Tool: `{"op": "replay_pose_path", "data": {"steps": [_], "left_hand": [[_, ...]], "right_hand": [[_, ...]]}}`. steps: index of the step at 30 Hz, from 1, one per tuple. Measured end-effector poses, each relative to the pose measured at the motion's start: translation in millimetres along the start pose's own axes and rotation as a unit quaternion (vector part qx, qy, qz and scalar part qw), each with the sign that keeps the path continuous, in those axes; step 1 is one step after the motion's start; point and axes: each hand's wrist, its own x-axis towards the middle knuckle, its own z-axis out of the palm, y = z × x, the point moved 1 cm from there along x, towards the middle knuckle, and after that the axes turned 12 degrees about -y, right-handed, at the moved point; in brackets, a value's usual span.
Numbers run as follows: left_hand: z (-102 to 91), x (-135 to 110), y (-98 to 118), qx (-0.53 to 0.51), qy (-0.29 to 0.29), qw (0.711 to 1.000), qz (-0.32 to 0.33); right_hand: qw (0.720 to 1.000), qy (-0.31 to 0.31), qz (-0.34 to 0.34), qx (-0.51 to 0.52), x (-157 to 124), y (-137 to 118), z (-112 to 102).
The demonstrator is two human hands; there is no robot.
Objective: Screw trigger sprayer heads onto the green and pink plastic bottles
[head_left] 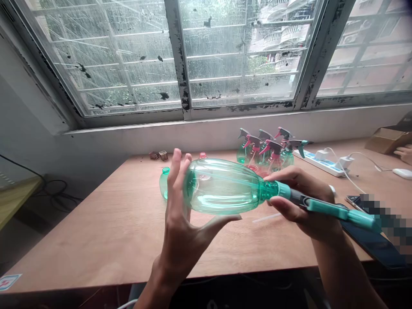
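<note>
A clear green spray bottle (225, 185) lies sideways in the air over the table, its base to the left and its neck to the right. My left hand (182, 229) cups the base, with the thumb below and fingers raised at the far side. At the neck, my right hand (310, 201) pinches the teal collar (283, 190) between thumb and fingers. From there the black and teal spray head (341, 213) extends right, over my right wrist. A thin pale tube (267, 217) shows on the table below the bottle.
Several pink and green spray bottles (273, 150) stand at the back. A headless green bottle (163, 183) is behind my left hand. Right are a power strip (317, 162), a phone (355, 200), a dark tablet (370, 242), a cardboard box (388, 139) and another person's hand (404, 153).
</note>
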Motion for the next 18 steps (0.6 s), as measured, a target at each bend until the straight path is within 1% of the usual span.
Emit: {"op": "replay_pose_path", "data": {"steps": [5, 10, 12, 14, 16, 18], "left_hand": [[-1.9, 0.5, -0.3, 0.022, 0.043, 0.999, 0.022], [-1.1, -1.2, -7.0, 0.028, 0.028, 0.999, -0.006], [-2.2, -1.3, -8.1, 0.017, 0.013, 1.0, -0.006], [-4.6, -0.8, -8.3, -0.006, -0.001, 1.0, 0.001], [-7.3, 0.2, -8.1, -0.041, -0.001, 0.999, 0.007], [-9.3, 1.1, -8.1, -0.067, 0.009, 0.998, 0.007]], "right_hand": [[0.999, 0.005, 0.025, 0.047, 0.9, -1.2, 0.9], [0.992, -0.021, 0.06, 0.106, 0.5, 4.1, 4.2], [0.994, -0.03, 0.055, 0.087, 0.9, 6.3, 3.7], [0.998, -0.035, 0.041, 0.044, 1.7, 7.2, 2.8], [0.999, -0.041, 0.027, 0.011, 2.9, 6.7, 2.5], [0.999, -0.047, 0.017, 0.018, 4.3, 5.8, 3.3]]}}
